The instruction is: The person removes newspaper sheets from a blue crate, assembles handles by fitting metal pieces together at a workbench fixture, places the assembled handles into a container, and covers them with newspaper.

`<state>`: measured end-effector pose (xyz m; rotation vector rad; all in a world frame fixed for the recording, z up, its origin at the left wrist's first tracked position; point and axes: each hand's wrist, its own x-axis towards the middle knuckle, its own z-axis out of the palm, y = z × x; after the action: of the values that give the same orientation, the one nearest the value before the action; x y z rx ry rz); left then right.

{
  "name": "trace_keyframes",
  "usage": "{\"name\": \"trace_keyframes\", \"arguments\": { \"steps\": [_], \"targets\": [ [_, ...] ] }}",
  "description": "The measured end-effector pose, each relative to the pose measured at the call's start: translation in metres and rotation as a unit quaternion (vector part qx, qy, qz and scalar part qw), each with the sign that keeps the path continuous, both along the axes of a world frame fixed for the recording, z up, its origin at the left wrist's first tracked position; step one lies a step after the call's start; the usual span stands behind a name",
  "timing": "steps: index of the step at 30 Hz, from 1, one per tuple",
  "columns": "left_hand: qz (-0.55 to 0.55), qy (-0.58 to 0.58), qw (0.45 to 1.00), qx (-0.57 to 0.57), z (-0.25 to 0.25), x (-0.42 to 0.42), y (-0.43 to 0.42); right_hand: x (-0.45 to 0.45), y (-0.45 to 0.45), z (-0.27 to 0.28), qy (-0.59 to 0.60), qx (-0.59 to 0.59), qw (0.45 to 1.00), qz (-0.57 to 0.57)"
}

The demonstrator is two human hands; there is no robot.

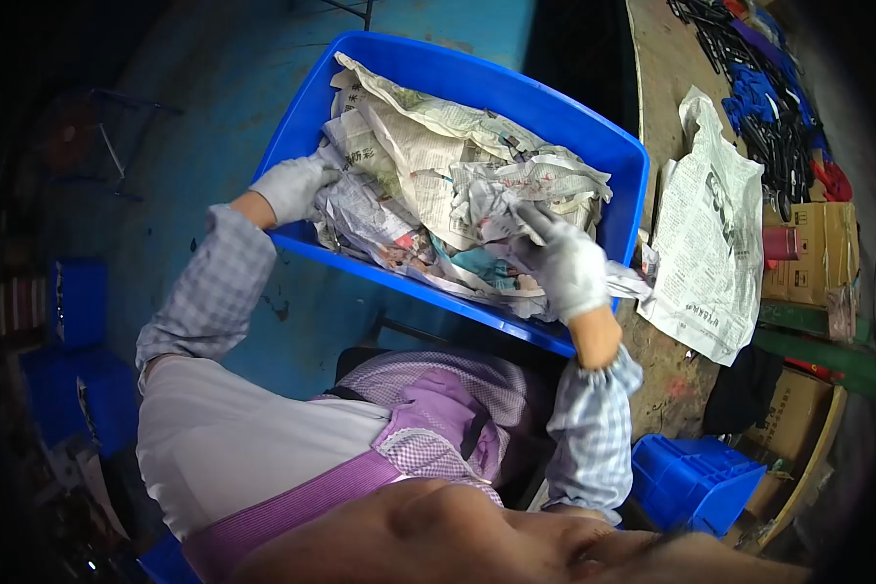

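Crumpled sheets of newspaper (423, 161) fill much of a large blue plastic bin (477, 73), and whatever lies under them is hidden. At the bin's left end, my left hand (297, 188), in a whitish glove, has its fingers bent around the edge of the paper. My right hand (569, 268), gloved too with darkened fingertips, reaches over the bin's near right side. Its fingers are stretched out and touch the crumpled paper from above.
A flat newspaper sheet (715, 229) lies on the worn table (657, 88) to the right. Beyond it are black hangers (774, 136) and a cardboard box (816, 253). A blue crate (696, 482) stands at lower right, and more blue boxes (78, 316) stand at left.
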<state>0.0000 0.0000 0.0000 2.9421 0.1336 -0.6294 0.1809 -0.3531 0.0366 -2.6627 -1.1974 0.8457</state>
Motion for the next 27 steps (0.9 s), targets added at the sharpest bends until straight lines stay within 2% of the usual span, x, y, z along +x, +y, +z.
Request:
{"name": "trace_keyframes", "arguments": {
  "steps": [1,2,3,5,8,10,12,14,15,16,18,19,21,23,24,25,27],
  "targets": [
    [0.001,-0.060,0.998,-0.003,-0.017,-0.004,0.000,0.000,-0.009,-0.035,-0.109,0.149,0.981,0.066],
    [0.003,-0.121,0.993,-0.006,-0.024,-0.005,0.000,-0.003,-0.008,-0.061,-0.117,0.053,0.989,0.069],
    [0.007,-0.100,0.995,0.001,-0.025,-0.003,0.000,-0.006,-0.006,-0.068,-0.134,-0.044,0.987,0.072],
    [0.013,-0.023,0.999,0.021,-0.016,-0.006,0.011,-0.021,-0.008,-0.082,-0.077,-0.040,0.995,0.038],
    [0.060,0.090,0.994,0.006,0.030,0.004,-0.002,-0.004,-0.009,-0.056,-0.025,-0.061,0.998,-0.006],
    [0.016,0.157,0.987,0.006,0.029,-0.005,-0.001,-0.009,-0.010,-0.058,-0.023,-0.068,0.997,-0.012],
    [-0.020,0.220,0.975,0.005,0.004,-0.007,0.007,-0.013,-0.007,-0.056,-0.020,-0.080,0.997,-0.008],
    [-0.057,0.252,0.966,-0.002,0.009,0.001,0.016,-0.015,-0.005,-0.052,-0.016,-0.087,0.996,-0.011],
    [-0.084,0.266,0.960,-0.005,0.012,0.010,0.017,-0.016,-0.010,-0.059,-0.052,-0.085,0.995,0.012],
    [-0.083,0.254,0.964,-0.003,0.028,0.022,0.011,-0.016,-0.012,-0.060,-0.044,-0.085,0.995,0.005],
    [-0.079,0.090,0.991,0.054,0.050,0.053,-0.008,-0.013,-0.010,-0.061,-0.040,-0.090,0.995,0.005],
    [-0.136,-0.072,0.987,-0.046,0.038,0.062,0.001,-0.009,-0.010,-0.060,-0.028,-0.075,0.997,0.005],
    [-0.104,-0.200,0.974,-0.016,0.004,0.080,-0.008,-0.007,-0.014,-0.060,0.000,-0.048,0.999,0.002],
    [-0.155,-0.240,0.950,0.128,0.000,0.087,-0.020,-0.005,-0.024,-0.072,-0.019,-0.018,0.999,0.023],
    [-0.135,-0.171,0.974,0.055,-0.003,0.087,-0.014,-0.005,-0.028,-0.074,-0.036,0.002,0.999,0.035],
    [-0.116,-0.184,0.976,0.019,-0.005,0.085,-0.007,-0.017,-0.026,-0.041,-0.056,0.013,0.998,0.002],
    [-0.073,-0.200,0.976,-0.054,-0.004,0.076,-0.003,-0.017,-0.026,-0.018,-0.081,0.075,0.994,-0.018]
  ]
}}
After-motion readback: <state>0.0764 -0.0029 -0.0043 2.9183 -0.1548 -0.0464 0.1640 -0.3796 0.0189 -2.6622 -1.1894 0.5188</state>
